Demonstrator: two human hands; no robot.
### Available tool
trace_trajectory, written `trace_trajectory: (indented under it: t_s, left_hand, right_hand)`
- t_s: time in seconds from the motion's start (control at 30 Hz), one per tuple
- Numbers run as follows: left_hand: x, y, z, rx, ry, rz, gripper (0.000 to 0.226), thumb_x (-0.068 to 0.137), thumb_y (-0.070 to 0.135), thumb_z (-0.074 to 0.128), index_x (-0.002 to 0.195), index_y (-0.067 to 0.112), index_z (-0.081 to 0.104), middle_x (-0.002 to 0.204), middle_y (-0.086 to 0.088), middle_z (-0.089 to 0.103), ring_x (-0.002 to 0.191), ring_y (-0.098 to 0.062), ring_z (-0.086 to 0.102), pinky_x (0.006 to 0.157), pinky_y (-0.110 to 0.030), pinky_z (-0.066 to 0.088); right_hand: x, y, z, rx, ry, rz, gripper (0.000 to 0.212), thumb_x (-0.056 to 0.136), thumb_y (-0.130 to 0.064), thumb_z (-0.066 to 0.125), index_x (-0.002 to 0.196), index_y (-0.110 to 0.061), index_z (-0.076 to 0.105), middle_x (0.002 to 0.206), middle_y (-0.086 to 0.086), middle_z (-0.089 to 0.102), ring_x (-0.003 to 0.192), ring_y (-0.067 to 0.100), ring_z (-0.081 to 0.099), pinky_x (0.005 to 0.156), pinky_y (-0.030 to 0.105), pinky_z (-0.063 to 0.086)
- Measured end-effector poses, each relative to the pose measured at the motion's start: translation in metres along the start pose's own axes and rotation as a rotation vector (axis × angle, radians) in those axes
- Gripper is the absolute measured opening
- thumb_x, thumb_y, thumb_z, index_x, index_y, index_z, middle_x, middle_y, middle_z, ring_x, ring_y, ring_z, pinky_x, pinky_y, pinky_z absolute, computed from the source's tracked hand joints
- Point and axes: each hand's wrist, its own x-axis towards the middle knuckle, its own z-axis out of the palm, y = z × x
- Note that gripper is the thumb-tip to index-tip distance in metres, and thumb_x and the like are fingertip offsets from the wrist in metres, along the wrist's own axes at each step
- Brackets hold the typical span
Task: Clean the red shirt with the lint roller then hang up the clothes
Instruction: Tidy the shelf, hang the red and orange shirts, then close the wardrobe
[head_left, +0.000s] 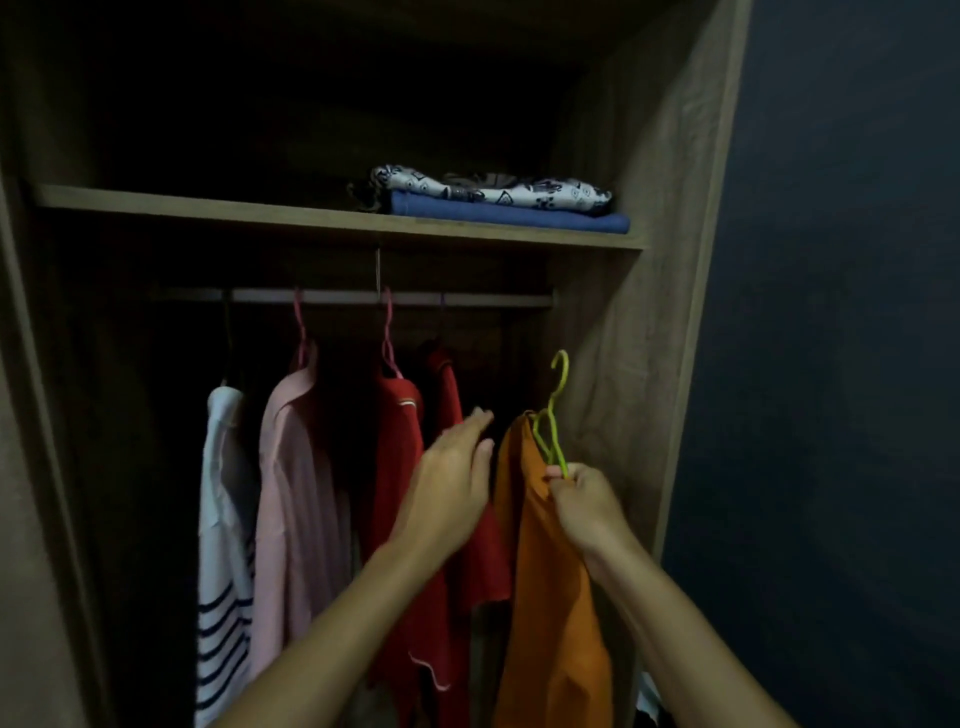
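Note:
An orange garment (550, 597) hangs from a yellow-green hanger (555, 410). My right hand (584, 501) grips that hanger at its base, below the rail and near the wardrobe's right wall. The hanger's hook is free in the air, off the rail (493, 300). My left hand (457, 467) is open, fingers spread, touching a red shirt (462, 499) that hangs on the rail. A second red garment (397, 467) with white trim hangs on a pink hanger just to its left. No lint roller is in view.
A pink shirt (293, 493) and a white striped top (223, 545) hang further left. The shelf (208, 208) above carries folded blue fabric (509, 214) under a patterned cloth (493, 189). A dark wall (831, 364) lies to the right.

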Motion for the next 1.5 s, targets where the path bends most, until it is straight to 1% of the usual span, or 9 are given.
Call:
trace_trajectory:
  t_s: [0.1, 0.27, 0.53, 0.83, 0.93, 1.03, 1.17, 1.4, 1.5]
  left_hand:
    - [0.039, -0.026, 0.020, 0.348, -0.037, -0.008, 0.053, 0.100, 0.027, 0.038, 0.148, 0.008, 0.027, 0.156, -0.010, 0.027, 0.146, -0.017, 0.021, 0.119, -0.033, 0.012]
    - [0.070, -0.057, 0.043, 0.734, -0.174, -0.018, 0.065, 0.101, 0.035, 0.026, 0.151, 0.003, -0.003, 0.160, -0.015, -0.005, 0.149, -0.024, -0.001, 0.119, -0.040, 0.000]
    - [0.067, -0.089, 0.054, 0.836, -0.128, 0.040, 0.071, 0.073, 0.030, 0.075, 0.131, -0.003, 0.052, 0.138, -0.020, 0.051, 0.126, -0.027, 0.053, 0.104, -0.041, 0.041]
    - [0.064, -0.100, 0.064, 0.931, -0.099, 0.042, 0.059, 0.087, 0.029, 0.040, 0.137, -0.001, 0.045, 0.144, -0.019, 0.045, 0.131, -0.026, 0.048, 0.109, -0.042, 0.033]
    - [0.064, -0.101, 0.071, 0.927, -0.090, 0.042, 0.061, 0.084, 0.027, 0.046, 0.137, -0.002, 0.045, 0.145, -0.020, 0.044, 0.132, -0.026, 0.047, 0.111, -0.042, 0.031]
    - [0.063, -0.102, 0.074, 0.937, -0.055, 0.033, 0.063, 0.082, 0.023, 0.034, 0.139, -0.004, 0.043, 0.146, -0.020, 0.041, 0.134, -0.027, 0.044, 0.116, -0.042, 0.024]
    - [0.062, -0.102, 0.073, 0.979, -0.039, 0.023, 0.065, 0.081, 0.020, 0.032, 0.141, -0.004, 0.039, 0.149, -0.020, 0.036, 0.138, -0.027, 0.038, 0.113, -0.044, 0.015]
    - [0.058, -0.099, 0.068, 0.997, -0.059, -0.001, 0.065, 0.084, 0.021, 0.031, 0.144, -0.004, 0.033, 0.153, -0.020, 0.030, 0.140, -0.026, 0.035, 0.118, -0.039, 0.018]
    - [0.054, -0.098, 0.062, 0.989, -0.058, 0.007, 0.061, 0.091, 0.026, 0.031, 0.144, -0.003, 0.035, 0.153, -0.019, 0.031, 0.139, -0.025, 0.036, 0.115, -0.040, 0.026]
  right_hand:
    - [0.024, -0.008, 0.002, -0.102, -0.031, -0.046, 0.021, 0.094, -0.010, 0.046, 0.101, -0.014, 0.065, 0.074, 0.003, 0.061, 0.058, 0.016, 0.053, 0.056, 0.028, 0.040]
    - [0.088, -0.047, 0.025, -0.196, -0.057, -0.142, 0.021, 0.094, -0.017, 0.048, 0.099, -0.010, 0.068, 0.096, 0.012, 0.071, 0.091, 0.030, 0.066, 0.075, 0.029, 0.048]
    - [0.155, -0.091, 0.054, -0.330, -0.085, -0.214, 0.027, 0.091, -0.013, 0.047, 0.104, -0.006, 0.070, 0.108, 0.017, 0.070, 0.103, 0.032, 0.064, 0.080, 0.027, 0.046]
    - [0.180, -0.062, 0.075, -0.364, -0.181, -0.168, 0.031, 0.095, -0.010, 0.049, 0.126, -0.008, 0.053, 0.124, 0.014, 0.060, 0.111, 0.030, 0.059, 0.083, 0.027, 0.044]
    - [0.170, -0.045, 0.069, -0.462, -0.085, -0.332, 0.054, 0.095, -0.010, 0.050, 0.145, -0.010, 0.028, 0.134, 0.017, 0.054, 0.119, 0.032, 0.056, 0.094, 0.036, 0.047]
    - [0.147, -0.009, 0.062, -0.484, 0.014, -0.576, 0.074, 0.096, -0.009, 0.050, 0.155, -0.019, 0.006, 0.158, 0.006, 0.026, 0.139, 0.021, 0.038, 0.106, 0.028, 0.037]
    - [0.130, 0.032, 0.057, -0.439, 0.044, -0.715, 0.069, 0.099, -0.008, 0.045, 0.155, -0.021, 0.007, 0.160, 0.000, 0.022, 0.139, 0.015, 0.038, 0.097, 0.012, 0.031]
    - [0.128, 0.038, 0.058, -0.439, 0.046, -0.731, 0.071, 0.099, -0.011, 0.048, 0.153, -0.025, 0.004, 0.152, 0.005, 0.040, 0.122, 0.020, 0.057, 0.087, 0.019, 0.045]
    - [0.128, 0.038, 0.058, -0.485, 0.073, -0.755, 0.072, 0.098, -0.016, 0.050, 0.154, -0.020, 0.005, 0.159, 0.004, 0.024, 0.141, 0.022, 0.036, 0.097, 0.020, 0.040]
